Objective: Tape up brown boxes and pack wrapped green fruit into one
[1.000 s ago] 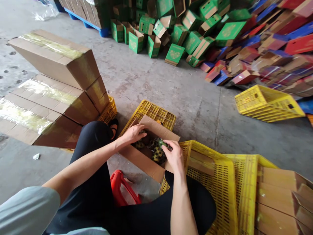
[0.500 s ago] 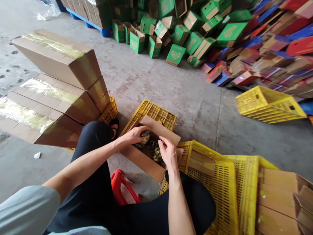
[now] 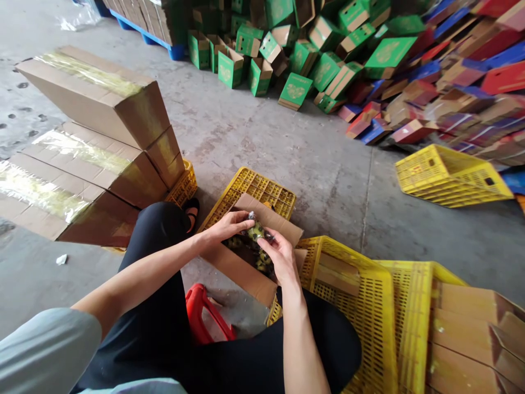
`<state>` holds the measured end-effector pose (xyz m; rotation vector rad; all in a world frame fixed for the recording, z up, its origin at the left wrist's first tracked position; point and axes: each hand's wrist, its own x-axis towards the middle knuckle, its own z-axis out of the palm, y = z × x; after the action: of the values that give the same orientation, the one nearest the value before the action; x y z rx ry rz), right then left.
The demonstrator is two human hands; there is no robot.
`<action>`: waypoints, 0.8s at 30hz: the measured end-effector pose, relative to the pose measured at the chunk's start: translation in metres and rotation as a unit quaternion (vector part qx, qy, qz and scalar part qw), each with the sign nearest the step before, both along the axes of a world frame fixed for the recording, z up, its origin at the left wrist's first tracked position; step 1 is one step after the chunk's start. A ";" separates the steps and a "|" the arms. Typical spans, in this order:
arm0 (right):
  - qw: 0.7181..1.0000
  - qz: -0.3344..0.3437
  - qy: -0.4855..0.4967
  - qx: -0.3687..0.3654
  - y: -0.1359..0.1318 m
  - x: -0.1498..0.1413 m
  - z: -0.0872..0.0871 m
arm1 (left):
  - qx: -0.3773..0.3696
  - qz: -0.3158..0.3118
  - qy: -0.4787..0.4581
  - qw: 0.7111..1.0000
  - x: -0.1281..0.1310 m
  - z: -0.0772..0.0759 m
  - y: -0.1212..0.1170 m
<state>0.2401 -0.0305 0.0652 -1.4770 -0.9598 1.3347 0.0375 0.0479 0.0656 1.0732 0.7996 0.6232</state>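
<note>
Above an open cardboard box (image 3: 235,272), both hands hold a small clear-plastic-wrapped packet (image 3: 256,231), yellow-green with black spots. My left hand (image 3: 229,225) pinches its upper left end, where the plastic bunches up. The fingers of my right hand (image 3: 281,254) close on its lower right side. More of the same wrapped packets (image 3: 263,262) lie inside the box, partly hidden by my hands. The box rests with its flaps spread on an upturned yellow crate (image 3: 266,189).
Taped cartons (image 3: 82,158) are stacked on my left. Yellow crates (image 3: 356,306) stand close on my right, with flat cardboard (image 3: 463,339) in one. A red stool (image 3: 205,314) is between my legs. Green boxes (image 3: 295,90) and another yellow crate (image 3: 447,178) lie farther off.
My left hand has lifted a wrapped packet from the box and moved slightly right. My right hand has come in to grip its other side.
</note>
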 end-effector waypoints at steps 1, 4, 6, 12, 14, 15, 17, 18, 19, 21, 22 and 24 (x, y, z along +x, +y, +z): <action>1.000 -0.008 0.012 0.005 0.000 0.000 -0.001 | 0.003 0.011 0.011 1.000 0.000 0.000 0.000; 0.998 -0.039 0.041 0.010 0.000 -0.001 0.000 | 0.030 0.071 0.038 0.996 -0.001 -0.001 0.001; 0.997 -0.049 0.051 0.004 0.000 -0.003 0.002 | 0.053 0.098 0.048 0.993 -0.001 -0.001 0.001; 0.997 -0.062 0.033 0.009 0.000 0.002 0.010 | 0.090 0.103 0.063 0.989 0.001 -0.011 0.003; 0.997 -0.070 -0.009 0.018 0.000 0.010 0.010 | 0.123 0.106 0.098 0.982 -0.002 -0.015 0.007; 0.996 -0.076 -0.035 0.022 -0.001 0.016 0.009 | 0.143 0.098 0.123 0.977 -0.004 -0.017 0.008; 0.991 -0.087 -0.096 0.024 -0.002 0.027 0.010 | 0.192 0.057 0.182 0.963 -0.006 -0.023 0.011; 0.988 -0.089 -0.126 0.022 -0.004 0.032 0.010 | 0.222 0.017 0.213 0.951 -0.006 -0.028 0.011; 0.984 -0.089 -0.152 0.018 -0.005 0.035 0.011 | 0.251 -0.029 0.239 0.937 -0.006 -0.033 0.010; 0.979 -0.080 -0.185 0.011 -0.008 0.040 0.014 | 0.293 -0.115 0.271 0.910 -0.004 -0.045 0.004; 0.979 -0.074 -0.192 0.008 -0.009 0.040 0.016 | 0.300 -0.144 0.277 0.901 -0.002 -0.051 0.000; 0.979 -0.056 -0.198 0.004 -0.011 0.040 0.018 | 0.300 -0.165 0.280 0.897 0.001 -0.063 -0.009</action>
<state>0.2800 -0.0416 0.0830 -1.8024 -1.1085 0.9719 0.0380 0.0384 0.0028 1.9675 0.9054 0.2586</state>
